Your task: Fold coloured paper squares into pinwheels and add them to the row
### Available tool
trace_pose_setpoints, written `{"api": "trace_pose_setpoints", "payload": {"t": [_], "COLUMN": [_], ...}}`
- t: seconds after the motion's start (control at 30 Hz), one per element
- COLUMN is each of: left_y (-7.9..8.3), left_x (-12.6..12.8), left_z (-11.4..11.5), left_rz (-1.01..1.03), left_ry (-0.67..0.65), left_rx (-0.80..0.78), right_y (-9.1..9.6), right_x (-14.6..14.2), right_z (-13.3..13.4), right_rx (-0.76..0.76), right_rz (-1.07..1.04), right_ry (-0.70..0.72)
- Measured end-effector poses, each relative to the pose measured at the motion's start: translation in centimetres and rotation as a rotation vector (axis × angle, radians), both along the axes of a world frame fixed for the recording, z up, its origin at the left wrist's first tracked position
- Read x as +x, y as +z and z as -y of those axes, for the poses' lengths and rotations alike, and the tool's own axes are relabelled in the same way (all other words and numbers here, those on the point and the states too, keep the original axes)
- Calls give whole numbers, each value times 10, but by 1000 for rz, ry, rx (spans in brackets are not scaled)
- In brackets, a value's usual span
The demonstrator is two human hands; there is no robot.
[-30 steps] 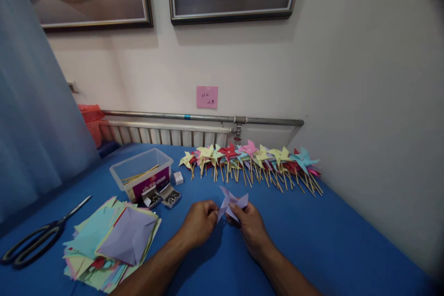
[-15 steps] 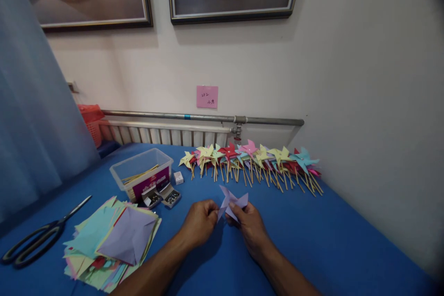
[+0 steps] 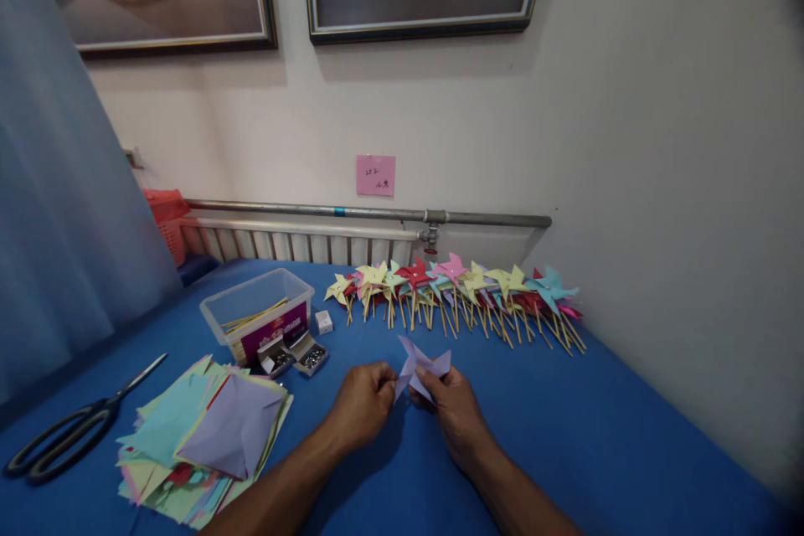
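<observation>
Both my hands meet over the blue table [image 3: 596, 435] and pinch a folded lilac paper pinwheel [image 3: 420, 367]. My left hand [image 3: 363, 404] is closed on its left edge. Its right side sits in the curled fingers of my right hand [image 3: 453, 410]. The paper's points stick up above my fingertips. No stick shows on it.
A row of finished coloured pinwheels on sticks [image 3: 458, 293] lies along the back. A clear tub of sticks [image 3: 257, 310] and small open boxes of pins [image 3: 295, 356] stand at left. A stack of coloured paper squares [image 3: 201, 435] and black scissors [image 3: 69, 431] lie nearer left.
</observation>
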State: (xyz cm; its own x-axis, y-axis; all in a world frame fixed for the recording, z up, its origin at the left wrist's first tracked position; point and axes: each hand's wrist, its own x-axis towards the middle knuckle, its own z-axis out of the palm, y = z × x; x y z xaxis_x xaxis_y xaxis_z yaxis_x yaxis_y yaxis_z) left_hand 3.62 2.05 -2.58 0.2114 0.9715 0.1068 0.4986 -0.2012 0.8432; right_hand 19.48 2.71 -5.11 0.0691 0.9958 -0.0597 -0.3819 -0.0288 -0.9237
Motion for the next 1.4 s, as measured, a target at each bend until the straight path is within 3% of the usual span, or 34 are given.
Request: {"api": "trace_pose_setpoints", "payload": {"t": [0.53, 0.8, 1.4], "left_y": [2, 1, 2], "left_x": [0, -1, 0], "left_z": [1, -1, 3], "left_rz": [-46, -121, -73], "left_ry": [24, 118, 45], "left_rx": [2, -13, -18], "right_y": [0, -1, -9], "right_x": [0, 1, 3], "right_z": [0, 0, -4], "right_rx": [23, 13, 29], "right_rz": [13, 17, 67], "right_ry": [9, -6, -5]}}
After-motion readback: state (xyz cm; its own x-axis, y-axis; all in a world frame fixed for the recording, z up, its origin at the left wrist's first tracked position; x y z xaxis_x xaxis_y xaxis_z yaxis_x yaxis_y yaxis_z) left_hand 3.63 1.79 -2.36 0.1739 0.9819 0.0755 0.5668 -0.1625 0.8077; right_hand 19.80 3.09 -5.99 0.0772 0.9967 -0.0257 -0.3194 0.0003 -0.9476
